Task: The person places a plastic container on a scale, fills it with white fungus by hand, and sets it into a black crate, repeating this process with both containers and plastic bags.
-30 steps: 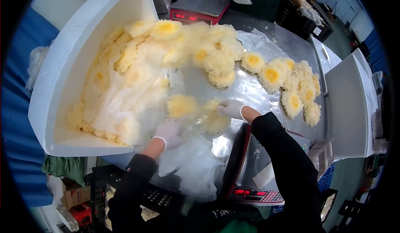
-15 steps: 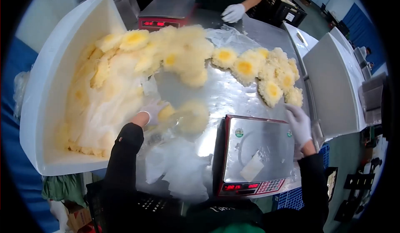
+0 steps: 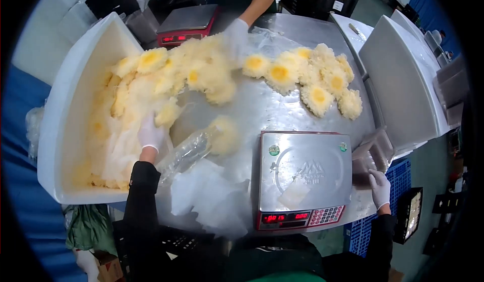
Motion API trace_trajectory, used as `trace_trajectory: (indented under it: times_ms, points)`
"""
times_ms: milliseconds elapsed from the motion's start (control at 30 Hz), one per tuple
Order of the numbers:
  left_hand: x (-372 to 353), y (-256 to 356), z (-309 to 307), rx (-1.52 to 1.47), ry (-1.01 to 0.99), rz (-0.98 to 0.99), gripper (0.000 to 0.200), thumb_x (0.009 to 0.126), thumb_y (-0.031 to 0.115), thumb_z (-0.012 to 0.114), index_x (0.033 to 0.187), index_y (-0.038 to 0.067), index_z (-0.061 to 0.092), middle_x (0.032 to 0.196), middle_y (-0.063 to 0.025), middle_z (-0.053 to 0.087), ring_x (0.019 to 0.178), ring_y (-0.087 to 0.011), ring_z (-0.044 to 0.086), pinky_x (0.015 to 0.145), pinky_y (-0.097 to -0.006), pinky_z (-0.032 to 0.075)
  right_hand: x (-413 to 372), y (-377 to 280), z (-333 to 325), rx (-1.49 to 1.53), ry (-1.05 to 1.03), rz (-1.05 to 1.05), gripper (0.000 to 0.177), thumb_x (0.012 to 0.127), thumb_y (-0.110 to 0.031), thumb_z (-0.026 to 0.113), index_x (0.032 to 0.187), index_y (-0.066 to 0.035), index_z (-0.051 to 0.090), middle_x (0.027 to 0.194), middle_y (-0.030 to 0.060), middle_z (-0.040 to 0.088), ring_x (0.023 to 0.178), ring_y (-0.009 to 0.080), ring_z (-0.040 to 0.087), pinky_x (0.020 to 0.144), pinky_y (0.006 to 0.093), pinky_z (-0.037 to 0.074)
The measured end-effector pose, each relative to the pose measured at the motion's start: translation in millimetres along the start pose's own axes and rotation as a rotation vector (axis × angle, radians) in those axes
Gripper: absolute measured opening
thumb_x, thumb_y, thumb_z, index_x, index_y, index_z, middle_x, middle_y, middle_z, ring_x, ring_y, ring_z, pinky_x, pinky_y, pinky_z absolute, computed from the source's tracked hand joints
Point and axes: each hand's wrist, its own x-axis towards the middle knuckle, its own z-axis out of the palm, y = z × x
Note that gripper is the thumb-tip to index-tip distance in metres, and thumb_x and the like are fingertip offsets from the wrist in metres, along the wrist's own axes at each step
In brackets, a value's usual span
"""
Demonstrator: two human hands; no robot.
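Note:
My left hand [image 3: 152,134], in a white glove, is over the white foam box [image 3: 53,146]. Its fingers close on a pale yellow, frilly snow fungus [image 3: 168,113]. More snow fungus [image 3: 121,103] fills the box and spills onto the metal table. My right hand [image 3: 380,187], also gloved, grips the near edge of a clear plastic box [image 3: 373,156] at the table's right side; its fingertips are partly hidden. Between my hands stands a red-and-steel scale [image 3: 305,173] with a white scrap [image 3: 294,193] on its plate.
Clear plastic film [image 3: 186,153] and a white sheet [image 3: 209,196] lie left of the scale. A blurred snow fungus [image 3: 224,135] sits near the film. Across the table a co-worker's gloved hand [image 3: 236,40] reaches into the pile beside a second scale [image 3: 186,22]. A tall white foam box [image 3: 398,75] stands right.
My left hand has moved left from the table to the foam box with a snow fungus. My right hand has come down to the plastic box. The co-worker's hand has reached into the pile.

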Motion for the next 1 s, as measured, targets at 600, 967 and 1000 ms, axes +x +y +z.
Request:
trace_trajectory:
  times_ms: [600, 967, 1000]
  points:
    - [-96.1, 195.2, -105.7, -1.804, -0.723, -0.617, 0.04, 0.089, 0.013, 0.055, 0.127, 0.002, 0.046, 0.122, -0.0105, 0.056, 0.111, -0.0224, 0.056, 0.092, -0.0367, 0.046, 21.7, 25.2, -23.3, -0.283, 0.522, -0.182, 0.008, 0.078, -0.007, 0.061, 0.086, -0.007, 0.059, 0.083, 0.0103, 0.06, 0.079, 0.0319, 0.058, 0.069, 0.0383, 0.046]
    - [-123.7, 335.4, -83.8, -1.459, -0.87, -0.263, 0.041, 0.086, 0.014, 0.057, 0.125, 0.003, 0.047, 0.099, -0.0019, 0.059, 0.083, -0.0074, 0.054, 0.064, -0.0199, 0.042, 4.8, -44.8, -11.2, -0.157, 0.456, -0.421, 0.017, 0.067, -0.01, 0.066, 0.082, -0.011, 0.057, 0.077, 0.0059, 0.055, 0.072, 0.0269, 0.053, 0.065, 0.0371, 0.04]
    - [-122.6, 343.1, -84.7, -1.493, -0.834, -0.232, 0.042, 0.086, 0.013, 0.057, 0.125, 0.003, 0.047, 0.099, -0.0026, 0.059, 0.086, -0.0085, 0.055, 0.066, -0.0206, 0.044, 11.8, -37.0, -13.0, -0.16, 0.515, -0.406, 0.019, 0.065, -0.01, 0.065, 0.082, -0.011, 0.057, 0.077, 0.0064, 0.054, 0.073, 0.0274, 0.053, 0.065, 0.0373, 0.041]
